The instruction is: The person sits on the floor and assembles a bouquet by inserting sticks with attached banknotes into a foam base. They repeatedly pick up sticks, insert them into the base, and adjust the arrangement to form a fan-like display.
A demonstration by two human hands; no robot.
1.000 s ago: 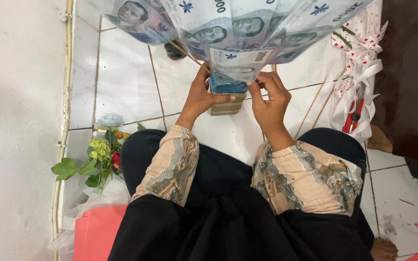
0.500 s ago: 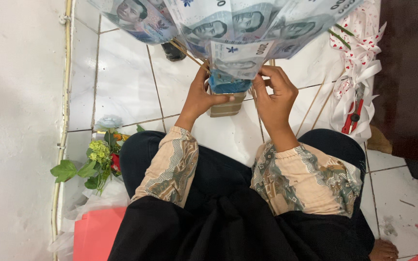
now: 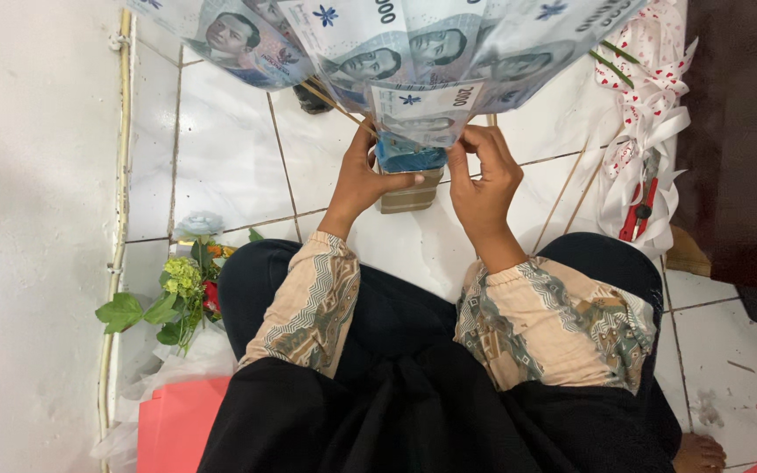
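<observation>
A fan-shaped bouquet of grey-blue banknotes (image 3: 396, 44) on thin wooden sticks fills the top of the view. Its stem is a bundle wrapped in blue (image 3: 409, 158) with a brown tape roll (image 3: 409, 194) under it. My left hand (image 3: 363, 180) grips the stem from the left, thumb across the tape roll. My right hand (image 3: 484, 180) holds the stem's right side, with its fingertips pinching the lower edge of one banknote. Both forearms wear patterned beige sleeves above my black-clad lap.
Artificial flowers with green leaves (image 3: 177, 293) lie on the tiled floor at the left by the white wall. A pink sheet (image 3: 173, 425) lies below them. White ribbon with red hearts (image 3: 646, 114) and red cutters (image 3: 637, 210) sit at the right, beside loose sticks (image 3: 571, 188).
The banknote bouquet has tilted and turned slightly. My right hand has shifted up on the stem, its fingers now at a banknote's edge. The left hand keeps its grip.
</observation>
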